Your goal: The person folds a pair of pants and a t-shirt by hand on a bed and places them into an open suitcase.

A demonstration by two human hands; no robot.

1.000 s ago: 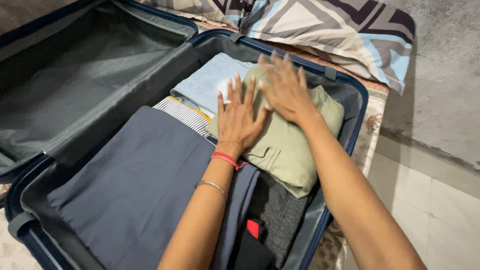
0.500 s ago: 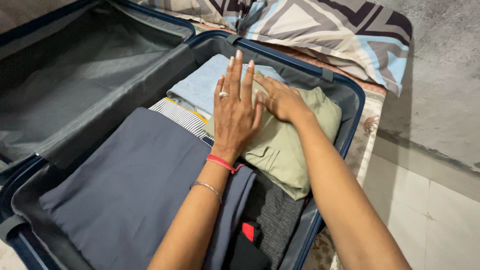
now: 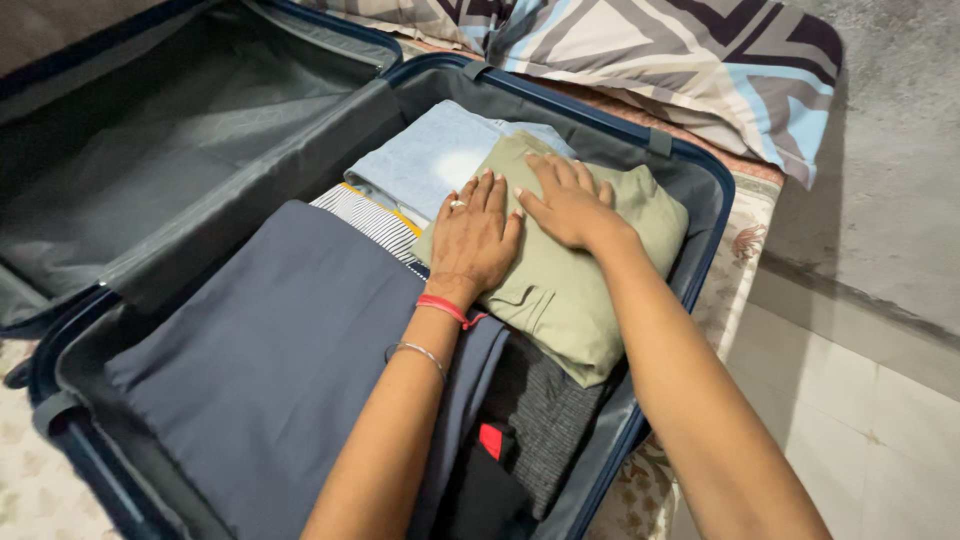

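At suitcase (image 3: 700,180) right half | your left hand (image 3: 475,235) and right hand (image 3: 570,200) flat, fingers spread, pressing green garment (image 3: 570,290) | packed: navy cloth (image 3: 270,360), blue fold (image 3: 430,160) | lid half bare

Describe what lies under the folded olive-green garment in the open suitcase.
Under the olive-green garment, edges show: a light blue folded cloth, a striped piece and dark grey knit fabric. Both hands press on top; anything beneath its middle is covered.

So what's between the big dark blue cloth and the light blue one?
In the head view, a folded striped cloth with a yellow edge peeks out between the dark blue cloth and the light blue cloth.
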